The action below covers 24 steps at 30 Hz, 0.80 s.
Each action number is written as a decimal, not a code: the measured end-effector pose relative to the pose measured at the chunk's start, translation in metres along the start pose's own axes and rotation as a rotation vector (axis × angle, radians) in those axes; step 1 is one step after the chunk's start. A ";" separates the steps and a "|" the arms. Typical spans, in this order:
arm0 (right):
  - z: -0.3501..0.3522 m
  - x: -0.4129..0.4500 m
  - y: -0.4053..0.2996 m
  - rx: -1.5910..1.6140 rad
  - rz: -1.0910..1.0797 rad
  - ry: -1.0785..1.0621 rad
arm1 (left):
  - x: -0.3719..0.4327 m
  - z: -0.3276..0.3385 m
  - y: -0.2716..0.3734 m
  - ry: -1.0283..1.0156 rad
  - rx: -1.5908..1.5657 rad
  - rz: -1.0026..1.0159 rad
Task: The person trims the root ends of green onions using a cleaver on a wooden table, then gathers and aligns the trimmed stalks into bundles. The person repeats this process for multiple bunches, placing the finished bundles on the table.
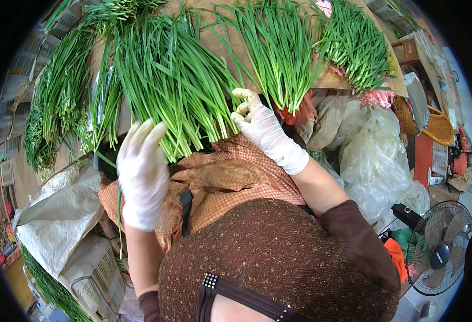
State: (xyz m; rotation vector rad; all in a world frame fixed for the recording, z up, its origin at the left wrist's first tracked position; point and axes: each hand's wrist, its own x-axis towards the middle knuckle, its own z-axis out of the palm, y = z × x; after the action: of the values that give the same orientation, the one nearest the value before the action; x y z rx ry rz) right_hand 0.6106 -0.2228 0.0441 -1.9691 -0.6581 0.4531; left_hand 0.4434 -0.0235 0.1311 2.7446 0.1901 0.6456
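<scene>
My left hand (144, 173), in a thin white glove and slightly blurred, is at the left side of a large pile of flat-leaved garlic chives (175, 92), near their pale cut ends; whether it grips any stalks cannot be told. At the right edge of this pile is my right hand (256, 120), gloved too, its fingers curled beside the stems; a stalk between them cannot be made out. A smaller sheaf of chives (280, 60) lies to the right, its ends over red plastic (300, 110). One loose green blade (119, 221) hangs by my left wrist.
More green bundles lie at the table's left (59, 88) and far right (352, 48), the latter by pink ties (376, 96). Clear plastic bags (376, 161) and a standing fan (439, 249) are to the right. A white woven sack (59, 217) covers a plastic crate (95, 273) at lower left.
</scene>
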 end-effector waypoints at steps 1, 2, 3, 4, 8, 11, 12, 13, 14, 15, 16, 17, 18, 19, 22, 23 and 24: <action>0.000 -0.002 0.000 0.060 0.009 -0.002 | 0.017 0.012 0.005 -0.042 0.086 0.049; 0.000 -0.003 0.000 0.063 0.032 0.002 | 0.032 0.025 0.008 -0.039 0.054 0.134; 0.000 -0.005 0.001 0.086 0.025 0.010 | 0.044 0.037 0.012 -0.051 0.014 0.186; 0.000 -0.006 0.001 0.109 0.017 0.019 | 0.054 0.049 0.015 -0.111 0.043 0.239; 0.000 -0.009 -0.004 0.361 0.017 0.021 | 0.068 0.086 0.018 -0.229 0.114 0.351; -0.005 -0.016 -0.011 0.594 0.007 0.012 | 0.067 0.100 0.011 -0.252 0.140 0.387; -0.008 -0.020 -0.012 0.663 -0.001 0.004 | 0.065 0.102 0.009 -0.267 0.159 0.399; -0.011 -0.024 -0.013 0.740 -0.032 -0.010 | 0.064 0.103 0.006 -0.276 0.158 0.384; -0.017 -0.029 -0.013 0.744 -0.054 -0.027 | 0.062 0.104 0.005 -0.285 0.158 0.369; -0.023 -0.036 -0.012 0.744 -0.059 -0.020 | 0.062 0.104 0.004 -0.317 0.159 0.343; -0.030 -0.042 -0.009 0.666 -0.065 -0.028 | 0.061 0.103 0.004 -0.306 0.139 0.335; -0.040 -0.049 -0.006 0.593 -0.050 -0.049 | 0.061 0.102 0.004 -0.268 0.126 0.346; -0.048 -0.056 -0.002 0.514 -0.044 -0.055 | 0.061 0.099 0.005 -0.260 0.117 0.343; -0.056 -0.065 0.002 0.457 0.014 -0.053 | 0.061 0.096 0.006 -0.279 0.111 0.323; -0.090 -0.090 0.011 -0.002 0.222 -0.185 | 0.053 0.079 0.005 -0.188 0.036 0.246; -0.097 -0.095 0.012 -0.204 0.304 -0.257 | 0.048 0.071 0.003 -0.157 0.023 0.207; -0.100 -0.100 0.011 -0.543 0.130 -0.360 | 0.043 0.064 -0.001 -0.114 -0.015 0.162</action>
State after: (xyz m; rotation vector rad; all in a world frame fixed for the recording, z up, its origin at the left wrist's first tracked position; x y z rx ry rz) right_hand 0.5921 -0.3577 0.0838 -2.4787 -0.9579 0.7838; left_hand 0.5107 -0.0318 0.0942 2.7924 -0.0632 0.5267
